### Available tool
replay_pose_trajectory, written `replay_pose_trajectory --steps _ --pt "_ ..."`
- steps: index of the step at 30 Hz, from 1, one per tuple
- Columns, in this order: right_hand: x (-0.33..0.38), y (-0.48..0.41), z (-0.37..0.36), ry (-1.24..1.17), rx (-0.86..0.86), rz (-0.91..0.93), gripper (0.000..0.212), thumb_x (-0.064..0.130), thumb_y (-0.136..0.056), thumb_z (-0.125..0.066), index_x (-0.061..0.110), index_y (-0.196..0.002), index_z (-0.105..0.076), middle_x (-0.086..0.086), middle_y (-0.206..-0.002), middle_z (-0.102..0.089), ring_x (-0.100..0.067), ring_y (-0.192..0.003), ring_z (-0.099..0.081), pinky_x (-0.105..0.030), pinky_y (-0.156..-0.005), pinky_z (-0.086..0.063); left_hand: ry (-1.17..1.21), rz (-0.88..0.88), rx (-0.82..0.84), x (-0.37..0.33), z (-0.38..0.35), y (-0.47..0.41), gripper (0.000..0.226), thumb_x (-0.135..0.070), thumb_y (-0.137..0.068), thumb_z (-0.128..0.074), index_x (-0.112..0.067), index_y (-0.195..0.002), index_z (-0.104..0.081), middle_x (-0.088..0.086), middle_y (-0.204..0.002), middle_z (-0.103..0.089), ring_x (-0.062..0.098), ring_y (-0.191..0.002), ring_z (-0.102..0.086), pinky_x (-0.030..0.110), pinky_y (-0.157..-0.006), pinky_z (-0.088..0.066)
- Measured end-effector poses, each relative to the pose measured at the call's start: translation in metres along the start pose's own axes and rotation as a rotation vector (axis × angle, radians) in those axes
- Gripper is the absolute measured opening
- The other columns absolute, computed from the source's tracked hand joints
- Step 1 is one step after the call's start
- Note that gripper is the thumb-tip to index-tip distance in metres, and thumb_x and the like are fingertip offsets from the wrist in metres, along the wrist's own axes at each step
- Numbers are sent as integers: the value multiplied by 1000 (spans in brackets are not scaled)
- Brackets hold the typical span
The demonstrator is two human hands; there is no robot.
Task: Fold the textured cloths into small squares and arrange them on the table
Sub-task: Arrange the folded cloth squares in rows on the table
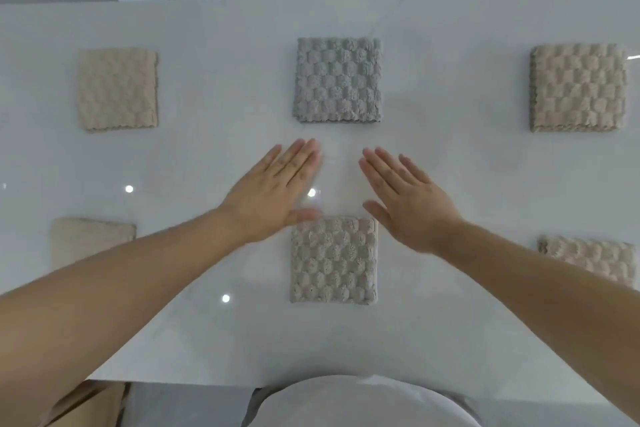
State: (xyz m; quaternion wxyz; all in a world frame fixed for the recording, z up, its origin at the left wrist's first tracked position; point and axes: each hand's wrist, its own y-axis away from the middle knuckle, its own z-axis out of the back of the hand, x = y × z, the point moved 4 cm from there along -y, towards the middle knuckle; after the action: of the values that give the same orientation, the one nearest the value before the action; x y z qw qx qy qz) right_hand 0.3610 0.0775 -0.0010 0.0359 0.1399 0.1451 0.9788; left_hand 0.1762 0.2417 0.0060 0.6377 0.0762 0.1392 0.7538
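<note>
Risk: left hand (273,194) thumb or right hand (408,204) heel snagging near grey square (334,260) at 6 o'clock, skewing fold and grid. Both hands flat, empty, apart. Bobbled plush cloths lie folded on white table (207,340): far grey square (337,80) at 12, beige squares (117,90) at 10, 2, 8, 4.

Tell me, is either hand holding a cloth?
No, the left hand and the right hand are both open with straight fingers, gripping nothing.
</note>
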Motion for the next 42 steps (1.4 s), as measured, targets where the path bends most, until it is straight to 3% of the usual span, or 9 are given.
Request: replay_pose_trajectory --steps 4,7,12,15,18,25,34,38,42 --pt "-53 -85 40 34 -51 -154 62 42 -109 -15 13 -162 0 -3 -171 7 -19 -157 6 -45 -128 -5 17 155 -5 59 28 -83 81 -61 -102 -6 -5 -160 6 13 -169 8 27 -157 1 45 -127 -10" --pt "-72 -127 55 59 -35 -218 62 40 -109 -20 15 -162 2 -3 -171 10 -19 -157 9 -44 -128 -3 203 438 -181 74 48 -125 61 -38 -105 -40 -4 -155 -30 18 -160 -30 36 -140 -40 44 -111 -40" --pt "-47 -132 65 13 -257 -62 46 33 -93 -63 14 -134 -58 -14 -149 -48 -34 -138 -46 -49 -110 -37 798 1043 -438 84 39 -119 22 -15 -94 -55 -12 -112 -67 4 -114 -67 18 -102 -61 20 -80 -39" --pt "-28 -133 55 40 -330 39 39 37 -81 -76 15 -113 -68 -10 -127 -62 -34 -114 -59 -45 -93 -45 995 1177 -450 90 17 -103 18 -15 -88 -61 -18 -100 -74 -2 -103 -74 13 -96 -67 16 -83 -45" --pt "-13 -145 47 17 -336 49 39 38 -75 -81 18 -106 -69 -9 -122 -63 -33 -108 -60 -42 -85 -46 1179 1165 -467 91 4 -98 14 -18 -80 -64 -29 -83 -72 -2 -87 -77 19 -87 -74 37 -88 -59" --pt "0 -162 35 69 -502 57 4 22 -84 -71 18 -85 -70 -5 -98 -65 -32 -88 -60 -41 -71 -44 1254 1086 -425 95 4 -99 21 -14 -81 -74 -33 -72 -73 -2 -78 -77 18 -78 -76 40 -86 -61" --pt "0 -160 32 14 -532 62 18 31 -86 -67 14 -92 -68 -5 -101 -66 -32 -93 -59 -45 -78 -45 1347 1091 -416 95 2 -98 8 -22 -75 -77 -29 -73 -76 -2 -75 -77 16 -73 -74 43 -87 -61" --pt "2 -161 30 16 -597 35 2 16 -87 -68 15 -86 -68 -3 -95 -66 -32 -86 -59 -43 -74 -45 1362 1071 -404 96 -1 -97 9 -21 -74 -78 -30 -73 -76 -2 -74 -77 16 -71 -73 44 -88 -61" --pt "10 -160 44 -101 -717 -24 19 25 -98 -59 14 -86 -68 -4 -94 -67 -31 -82 -60 -44 -69 -46 1378 1096 -380 97 0 -96 17 -13 -72 -79 -28 -77 -75 -1 -76 -76 16 -74 -73 41 -88 -61"
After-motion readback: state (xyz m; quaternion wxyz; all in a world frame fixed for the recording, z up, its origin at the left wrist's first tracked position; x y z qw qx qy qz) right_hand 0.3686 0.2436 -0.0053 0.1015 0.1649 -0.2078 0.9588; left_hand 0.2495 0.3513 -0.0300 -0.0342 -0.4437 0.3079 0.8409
